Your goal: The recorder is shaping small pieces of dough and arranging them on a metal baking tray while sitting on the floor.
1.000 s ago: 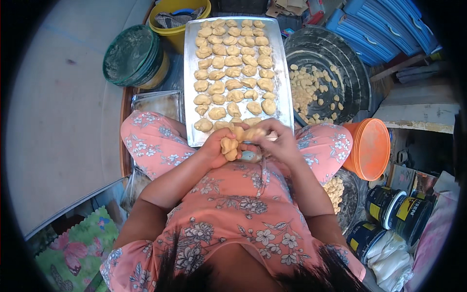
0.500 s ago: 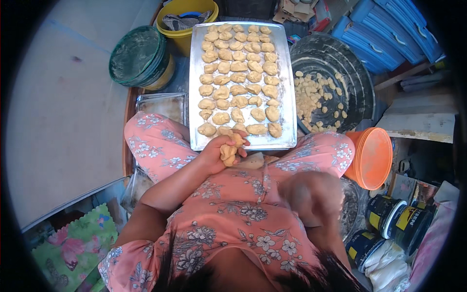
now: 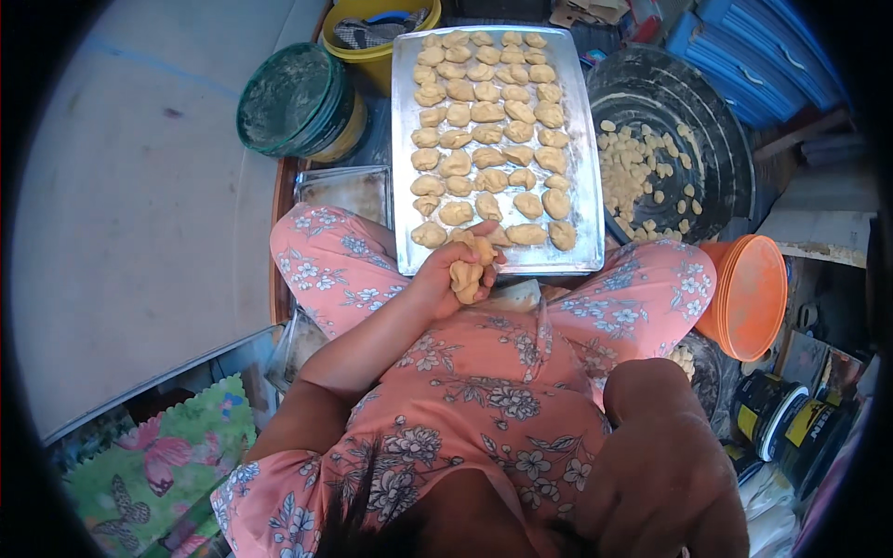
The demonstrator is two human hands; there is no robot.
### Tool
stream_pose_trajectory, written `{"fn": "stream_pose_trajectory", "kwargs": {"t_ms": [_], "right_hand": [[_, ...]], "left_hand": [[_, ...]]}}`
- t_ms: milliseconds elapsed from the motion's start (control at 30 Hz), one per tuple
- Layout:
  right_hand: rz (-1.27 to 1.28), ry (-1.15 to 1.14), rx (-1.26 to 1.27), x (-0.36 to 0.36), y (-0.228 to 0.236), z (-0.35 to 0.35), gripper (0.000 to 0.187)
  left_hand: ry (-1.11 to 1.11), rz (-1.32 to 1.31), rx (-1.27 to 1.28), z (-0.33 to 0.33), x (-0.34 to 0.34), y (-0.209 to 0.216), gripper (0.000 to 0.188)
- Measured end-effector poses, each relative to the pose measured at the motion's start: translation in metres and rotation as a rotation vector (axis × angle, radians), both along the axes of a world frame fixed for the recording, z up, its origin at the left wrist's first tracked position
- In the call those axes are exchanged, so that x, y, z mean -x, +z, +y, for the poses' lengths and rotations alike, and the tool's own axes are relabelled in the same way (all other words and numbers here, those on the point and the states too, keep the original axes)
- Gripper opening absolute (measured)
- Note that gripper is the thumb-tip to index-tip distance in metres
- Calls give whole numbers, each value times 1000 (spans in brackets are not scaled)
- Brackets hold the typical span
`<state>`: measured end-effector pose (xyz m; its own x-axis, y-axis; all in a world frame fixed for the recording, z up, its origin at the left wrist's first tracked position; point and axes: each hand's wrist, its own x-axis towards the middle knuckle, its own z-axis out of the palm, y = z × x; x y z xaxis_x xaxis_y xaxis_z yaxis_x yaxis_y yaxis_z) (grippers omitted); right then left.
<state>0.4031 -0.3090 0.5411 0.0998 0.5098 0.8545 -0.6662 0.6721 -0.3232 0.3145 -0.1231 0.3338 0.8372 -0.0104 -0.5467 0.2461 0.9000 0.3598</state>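
Observation:
My left hand (image 3: pixel 456 274) is closed around a few lumps of pale yellow dough (image 3: pixel 466 280), just over the near edge of the metal tray (image 3: pixel 590 214). On that tray, rows of soft dough lumps (image 3: pixel 487 135) lie side by side, with small gaps between them. My right hand (image 3: pixel 665 474) is raised close to the camera at the lower right, away from the dough. Its back and knuckles show with the fingers bent, but the fingertips are hidden at the lower edge, so whether it holds anything cannot be seen.
A black round tub (image 3: pixel 726 158) with small dough pieces stands right of the tray. Stacked orange containers (image 3: pixel 755 298) sit by my right knee. Beyond my left knee are a green bucket (image 3: pixel 288 98), a yellow bucket (image 3: pixel 377 65) and flat metal pans (image 3: pixel 344 192). Dark pails (image 3: pixel 767 409) stand lower right.
My right hand has risen from beside my lap toward the camera at the lower right. The view has shifted, so the tray appears further right. My left hand still grips the dough.

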Motion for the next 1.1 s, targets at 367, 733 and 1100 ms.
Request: {"fn": "stream_pose_trajectory", "kwargs": {"t_ms": [367, 733, 1100], "right_hand": [[-62, -106, 38, -15, -4, -14, 34], [-901, -1260, 1183, -78, -187, 53, 13], [-1312, -1344, 1104, -85, -201, 44, 29]], "left_hand": [[-11, -3, 155, 8, -11, -10, 61], [-66, -137, 128, 14, -3, -1, 53], [84, -71, -9, 31, 23, -4, 53]]}}
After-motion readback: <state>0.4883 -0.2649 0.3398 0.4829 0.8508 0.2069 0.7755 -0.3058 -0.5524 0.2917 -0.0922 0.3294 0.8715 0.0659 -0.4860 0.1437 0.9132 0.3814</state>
